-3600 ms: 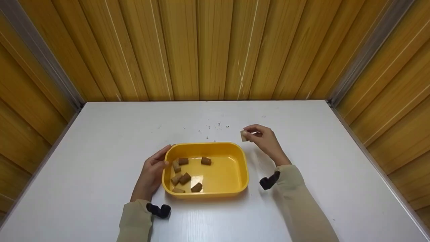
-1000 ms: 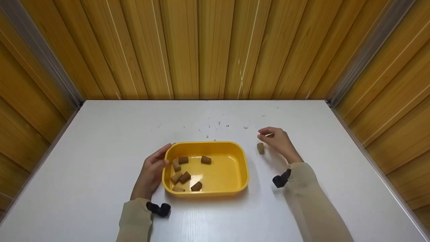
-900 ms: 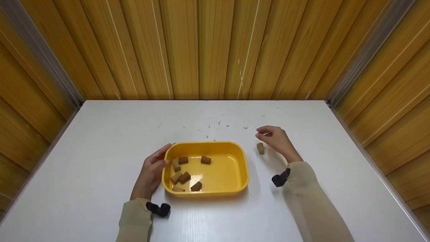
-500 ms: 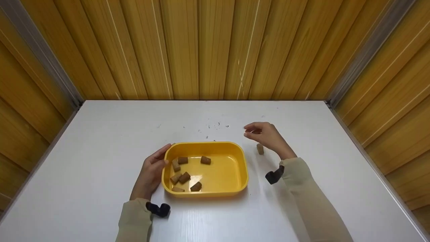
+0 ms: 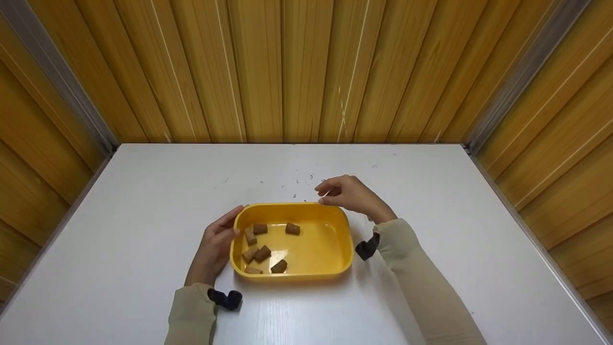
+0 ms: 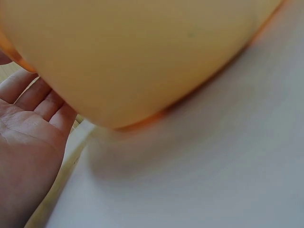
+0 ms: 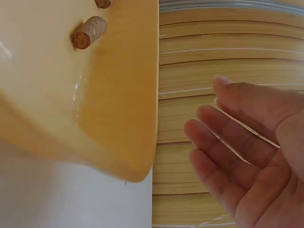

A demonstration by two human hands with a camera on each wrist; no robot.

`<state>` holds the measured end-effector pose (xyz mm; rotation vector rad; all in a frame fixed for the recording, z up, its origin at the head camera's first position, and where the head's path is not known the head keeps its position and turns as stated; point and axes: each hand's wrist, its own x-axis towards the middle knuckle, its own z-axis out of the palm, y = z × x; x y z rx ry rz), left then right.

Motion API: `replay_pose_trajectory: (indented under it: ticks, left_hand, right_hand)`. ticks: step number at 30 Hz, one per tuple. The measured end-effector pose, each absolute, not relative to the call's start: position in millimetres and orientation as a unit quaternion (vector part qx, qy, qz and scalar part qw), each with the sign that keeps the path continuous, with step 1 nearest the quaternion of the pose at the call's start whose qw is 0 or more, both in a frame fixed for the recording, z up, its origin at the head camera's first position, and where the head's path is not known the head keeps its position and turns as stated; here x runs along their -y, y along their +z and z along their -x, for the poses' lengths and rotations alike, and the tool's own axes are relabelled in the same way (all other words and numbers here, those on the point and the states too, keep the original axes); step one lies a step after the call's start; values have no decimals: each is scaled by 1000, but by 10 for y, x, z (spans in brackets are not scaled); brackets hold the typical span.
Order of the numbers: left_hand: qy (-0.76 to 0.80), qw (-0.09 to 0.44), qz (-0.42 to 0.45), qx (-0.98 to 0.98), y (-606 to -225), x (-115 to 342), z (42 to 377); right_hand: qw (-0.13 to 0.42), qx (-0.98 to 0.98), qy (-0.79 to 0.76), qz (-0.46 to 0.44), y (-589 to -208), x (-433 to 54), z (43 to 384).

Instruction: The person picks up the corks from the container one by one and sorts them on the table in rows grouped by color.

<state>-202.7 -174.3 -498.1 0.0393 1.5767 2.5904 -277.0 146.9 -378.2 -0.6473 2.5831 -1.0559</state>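
A yellow plastic tub [image 5: 306, 276] sits on the white table with several cork stoppers inside, mostly at its left side. Two of them show in the right wrist view, one cork [image 7: 89, 32] in full and another cut off by the frame. My left hand [image 5: 216, 247] holds the tub's left end, thumb at the rim and fingers along the outer wall. Above the far right rim hovers my right hand [image 5: 352, 195], fingers loosely bent and nothing between them. Just a bit of the cork [image 5: 370, 218] standing right of the tub shows beside my right wrist.
Small dark crumbs [image 5: 311, 177] lie on the white table [image 5: 167, 191] behind the tub. Wood-patterned walls [image 5: 306, 72] enclose the back and both sides. A black wrist camera [image 5: 367, 247] sticks out from the right sleeve close to the tub.
My right hand held a cork, then let go of it upright on the table right of the tub. It has since moved left over the far rim. The left hand has stayed put.
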Motion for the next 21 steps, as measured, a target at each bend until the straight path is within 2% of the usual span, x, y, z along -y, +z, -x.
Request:
replay_pose_trajectory:
  ticks: [21]
  left_hand:
    - [847, 39, -28, -530, -4969, 1699, 2019]
  right_hand:
    - [182, -843, -361, 356, -4048, -829, 2737]
